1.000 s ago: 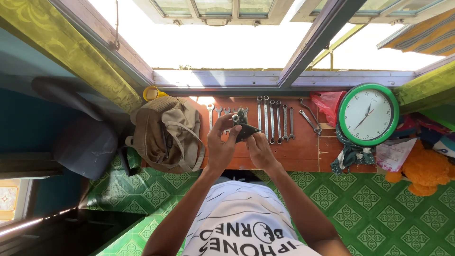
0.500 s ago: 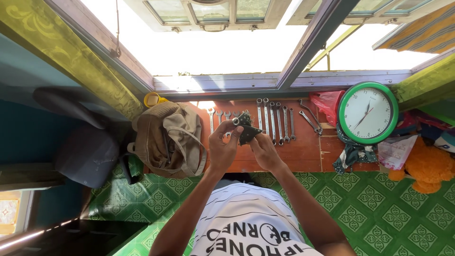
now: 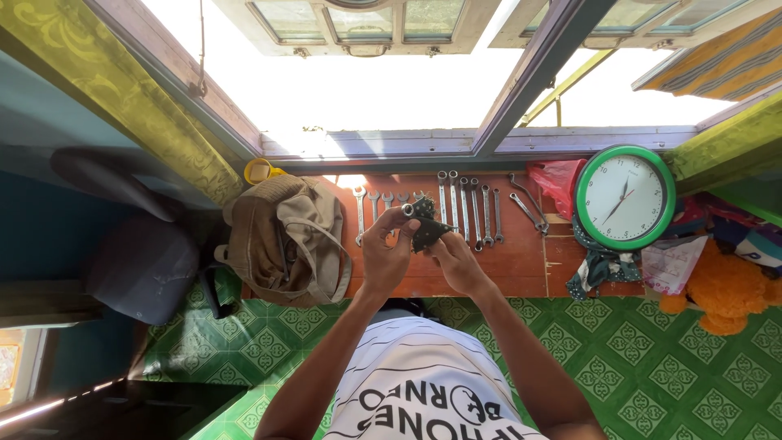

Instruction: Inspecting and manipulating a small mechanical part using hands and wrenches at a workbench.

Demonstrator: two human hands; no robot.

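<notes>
- Chair (image 3: 122, 236), dark and padded, stands at the far left against the blue wall, well apart from both hands.
- Beside it a khaki canvas bag (image 3: 285, 240) lies on the wooden board (image 3: 521, 265), with a yellow ring-shaped thing (image 3: 259, 170) showing just behind it near the window sill.
- Next comes the left hand (image 3: 389, 257), raised over the board; its fingers (image 3: 381, 238) curl round a small dark metal part (image 3: 423, 228), the thumb pressing on the side that ends in a short round tube.
- That part is held in the air between the two hands, just above the row of spanners (image 3: 456, 208) laid side by side on the board, and it touches none of them.
- The right hand (image 3: 456, 262) grips the part's lower edge from the other side, its fingers closed narrowly on it; what the fingertips do there I cannot tell, as the part hides them.
- My reading is that the step in hand is inspecting or turning the part, steadied by both hands; a next move would call for one hand to keep a firm hold while the other frees itself to take a tool from the row.
- Further right lie two loose pliers-like tools (image 3: 525, 204), then a red plastic bag (image 3: 558, 179).
- A green-rimmed round clock (image 3: 626, 197) rests on the board's right end, with an orange plush toy (image 3: 721, 293) beyond it on the green patterned floor.
</notes>
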